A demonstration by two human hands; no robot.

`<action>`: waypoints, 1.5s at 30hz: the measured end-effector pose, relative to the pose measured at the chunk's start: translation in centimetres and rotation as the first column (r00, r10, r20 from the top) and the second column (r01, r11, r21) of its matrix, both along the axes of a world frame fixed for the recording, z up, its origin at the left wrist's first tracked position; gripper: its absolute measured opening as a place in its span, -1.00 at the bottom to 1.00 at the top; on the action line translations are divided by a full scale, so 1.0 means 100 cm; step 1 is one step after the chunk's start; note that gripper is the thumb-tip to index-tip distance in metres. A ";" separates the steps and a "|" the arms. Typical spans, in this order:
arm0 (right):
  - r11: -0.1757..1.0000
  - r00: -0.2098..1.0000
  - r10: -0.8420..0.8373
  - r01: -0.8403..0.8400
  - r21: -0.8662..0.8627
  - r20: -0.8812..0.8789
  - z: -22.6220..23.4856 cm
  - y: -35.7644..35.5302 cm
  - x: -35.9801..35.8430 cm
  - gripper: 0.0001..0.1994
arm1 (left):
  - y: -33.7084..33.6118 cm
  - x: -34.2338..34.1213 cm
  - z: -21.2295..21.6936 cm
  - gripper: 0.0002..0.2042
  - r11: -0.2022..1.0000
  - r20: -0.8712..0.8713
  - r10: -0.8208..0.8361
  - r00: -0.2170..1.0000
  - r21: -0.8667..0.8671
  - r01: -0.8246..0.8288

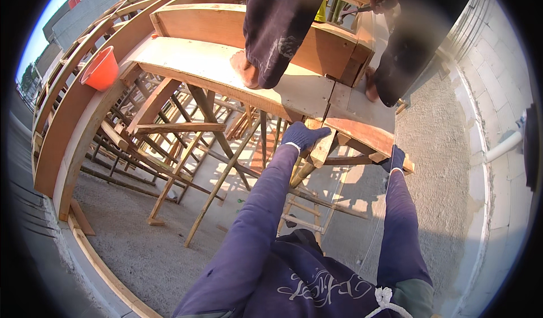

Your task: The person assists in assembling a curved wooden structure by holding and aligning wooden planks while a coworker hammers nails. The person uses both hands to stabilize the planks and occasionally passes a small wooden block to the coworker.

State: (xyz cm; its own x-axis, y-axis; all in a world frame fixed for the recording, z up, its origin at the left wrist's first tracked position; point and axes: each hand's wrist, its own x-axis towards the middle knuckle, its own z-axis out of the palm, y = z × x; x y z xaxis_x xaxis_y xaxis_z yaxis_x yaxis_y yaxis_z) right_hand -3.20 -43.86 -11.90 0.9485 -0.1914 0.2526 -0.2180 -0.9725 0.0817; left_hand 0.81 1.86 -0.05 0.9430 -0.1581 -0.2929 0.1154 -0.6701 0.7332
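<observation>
The end panel (360, 124), a short wooden piece with a sunlit front edge, is found at the tip of the raised plank deck (192, 62), right past a dark seam. The left hand (306, 136), in a dark blue glove, is placed just left of the end panel at the deck's front edge, beside a wood block (323, 149) that's stuck out under the panel. The thumb is stretched toward the panel, but whether that grip is clenched on anything can't be told, fingers being mostly hidden. The right hand (396, 158), gloved too, is set by the end panel's right front corner; it's partly covered by wood, so that grip can't be read either. A thin white string (371, 243) is seen running down from near that corner.

On the far part of the end panel, a co-worker's bare foot (371, 85) is planted, with the other foot (243, 69) set on the deck to its left. A hammer-like tool (355, 11) is held up beyond the panel. Well left of it, a tilted orange bucket (103, 69) is perched by a curved board (68, 126). Below left of the panel, a slanting pole (222, 185) is propped on rough concrete. Off to its right, a white pipe (503, 146) is fixed at a pale block wall (500, 75).
</observation>
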 end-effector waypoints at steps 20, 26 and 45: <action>0.999 0.986 -0.041 0.039 -0.013 -0.160 0.033 0.022 -0.012 -0.24 | -0.004 -0.002 0.000 -0.04 1.000 0.015 -0.007 1.000 -0.025 0.007; 0.998 0.995 -0.051 0.049 -0.024 -0.083 0.027 0.011 -0.012 -0.34 | -0.009 0.000 -0.007 0.03 1.000 0.045 -0.002 0.999 -0.026 0.003; 0.999 0.997 0.040 -0.037 -0.038 0.066 0.007 0.005 -0.007 -0.49 | -0.005 0.010 -0.025 -0.02 0.988 0.151 -0.142 0.978 0.083 0.130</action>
